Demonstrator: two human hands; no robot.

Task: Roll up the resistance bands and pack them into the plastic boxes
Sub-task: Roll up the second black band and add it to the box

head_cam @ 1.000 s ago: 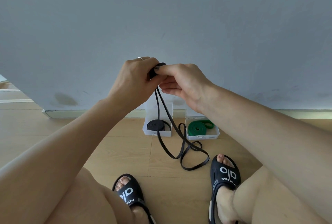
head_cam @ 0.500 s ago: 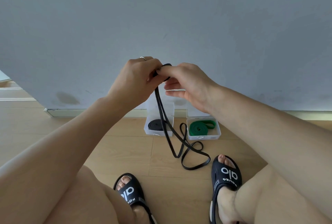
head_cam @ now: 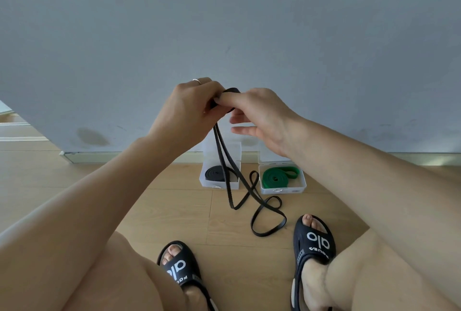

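Observation:
A long black resistance band [head_cam: 249, 185] hangs from my hands, and its loose end lies in loops on the wooden floor. My left hand [head_cam: 189, 108] grips the small rolled start of the band at chest height. My right hand [head_cam: 259, 116] pinches the same roll with thumb and forefinger, its lower fingers spread below. Two clear plastic boxes stand open against the wall. The left box [head_cam: 217, 184] holds a coiled black band [head_cam: 215, 173]. The right box [head_cam: 301, 183] holds a coiled green band [head_cam: 277, 177].
A grey wall [head_cam: 224, 36] rises right behind the boxes, with a pale skirting along its foot. My feet in black slides [head_cam: 314, 243] rest on the floor close to the band's loops. My bare knees fill the lower corners.
The hanging band has been drawn up a little and its floor loops have shifted. My right hand's lower fingers have spread away from the roll.

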